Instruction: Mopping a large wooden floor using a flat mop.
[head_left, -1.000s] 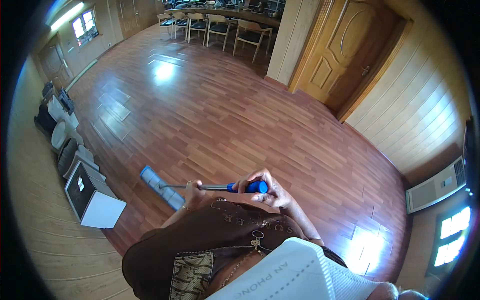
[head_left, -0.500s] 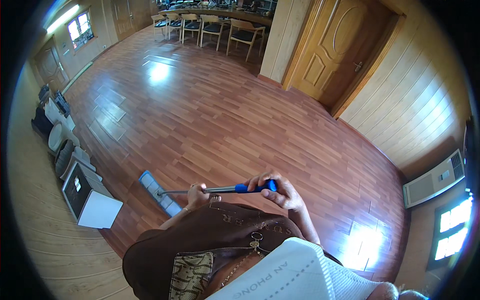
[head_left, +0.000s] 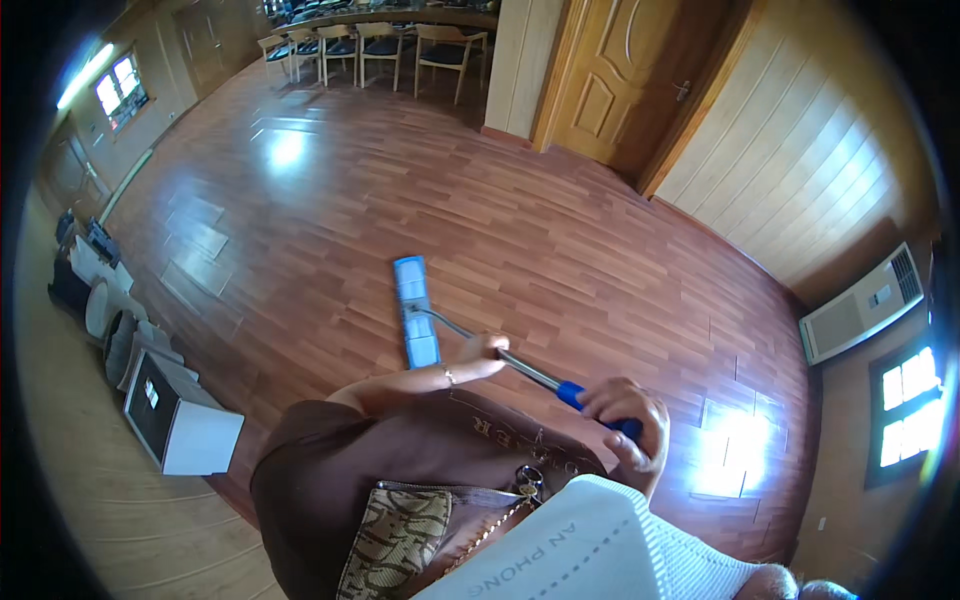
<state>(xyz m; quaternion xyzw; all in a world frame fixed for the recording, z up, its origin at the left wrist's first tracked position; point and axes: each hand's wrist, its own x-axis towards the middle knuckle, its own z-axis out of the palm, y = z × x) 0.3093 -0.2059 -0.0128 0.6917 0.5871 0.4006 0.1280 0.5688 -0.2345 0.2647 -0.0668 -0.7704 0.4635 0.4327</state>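
Observation:
A flat mop (head_left: 413, 300) with a light blue rectangular head lies on the wooden floor ahead of me, a little left of the middle. Its metal pole slants from the head toward my lower right and ends in a blue grip (head_left: 571, 393). My left hand (head_left: 482, 357) is closed around the pole partway down, a bracelet at its wrist. Up at the top end, my right hand (head_left: 630, 412) wraps around the blue grip. Part of the grip is hidden by those fingers.
Along the left wall stand a white box-like appliance (head_left: 203, 430) and several other items. A tall white air conditioner (head_left: 862, 305) is at the right wall. Wooden chairs (head_left: 448, 52) line a long table at the back, near a wooden door (head_left: 610, 85).
The mop head has swung to the right and farther forward across the floor. My left hand has moved right and forward, while my right hand has shifted right and closer to me.

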